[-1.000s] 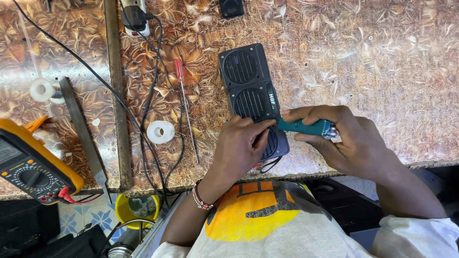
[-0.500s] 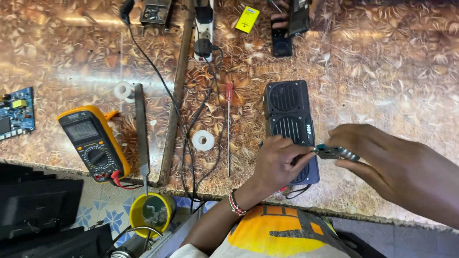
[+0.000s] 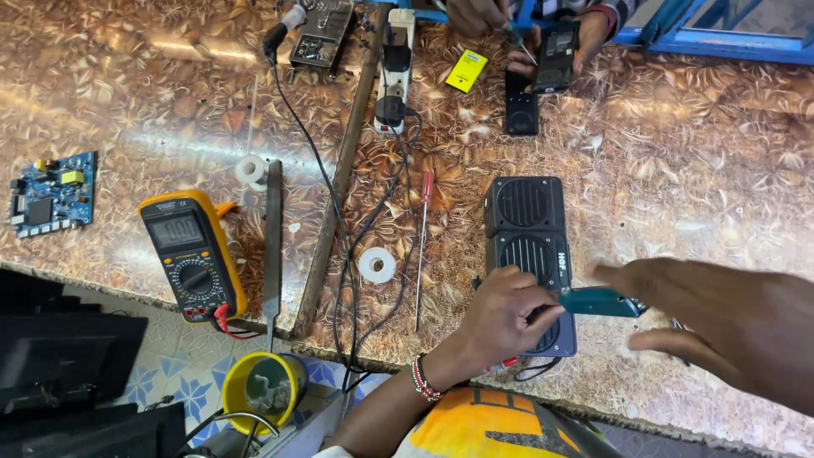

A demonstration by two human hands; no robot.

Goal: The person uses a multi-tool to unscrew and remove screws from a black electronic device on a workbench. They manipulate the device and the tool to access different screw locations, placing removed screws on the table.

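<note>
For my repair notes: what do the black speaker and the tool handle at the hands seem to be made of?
Black speaker: looks like matte plastic, with moulded round grilles and dull reflections. Teal tool handle, between left hand and right hand: probably smooth plastic, with a slight sheen; its tip is hidden.

Multimeter (image 3: 192, 254), yellow-cased, at the bench's (image 3: 695, 170) left near edge — grey rectangular screen (image 3: 176, 231) at its top, tilted. Small yellow rectangular label or card (image 3: 466, 71) lies flat at the far side. Black speaker (image 3: 530, 254) bears a narrow pale label (image 3: 561, 260) — possibly just print.
</note>
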